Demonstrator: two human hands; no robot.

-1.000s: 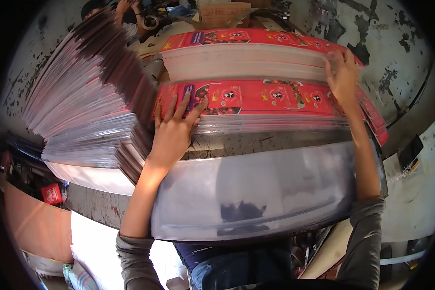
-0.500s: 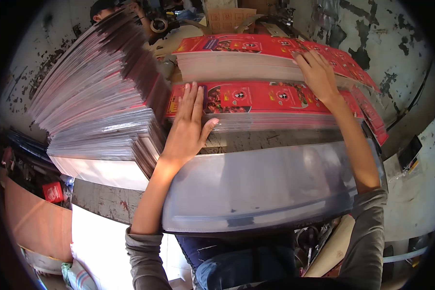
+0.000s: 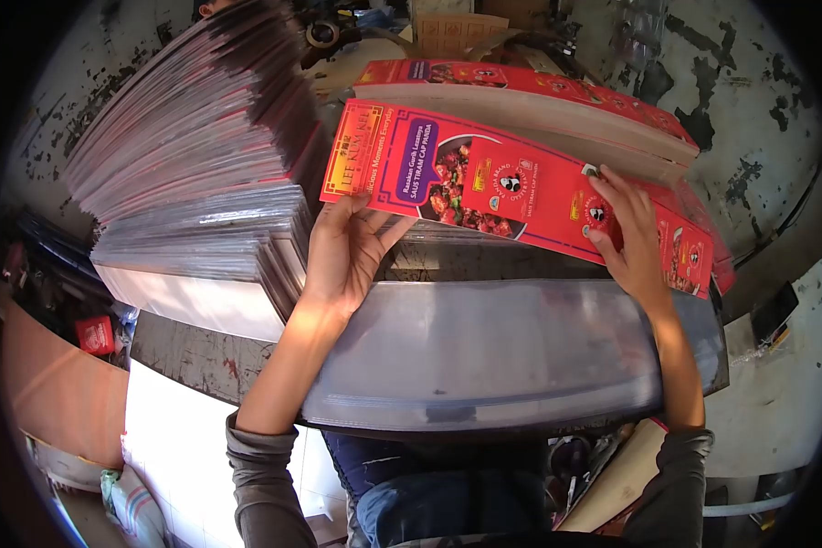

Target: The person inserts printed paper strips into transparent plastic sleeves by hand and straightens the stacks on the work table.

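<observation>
A long red printed sheet (image 3: 548, 203) slants up to the left above the stacks. My left hand (image 3: 345, 251) grips its lower left edge, thumb on top and fingers underneath. My right hand (image 3: 632, 242) rests on the sheet's right part, fingertips bent against the printed face. Behind it lies a stack of red printed sheets (image 3: 521, 82) with pale edges. Nearer me, a stack of clear plastic sleeves (image 3: 493, 352) spans the table's front. The stack beneath the held sheet is mostly hidden.
A tall, fanned pile of sleeved sheets (image 3: 201, 137) leans at the left. The scratched table (image 3: 187, 354) shows below it. A tape roll (image 3: 322, 35) and a cardboard box (image 3: 457, 32) are at the back. Part of another person's head (image 3: 212, 7) shows at the top left.
The red sheet has come up off the front stack at its left end, now in my left hand. My right hand has moved from the rear stack down onto this sheet.
</observation>
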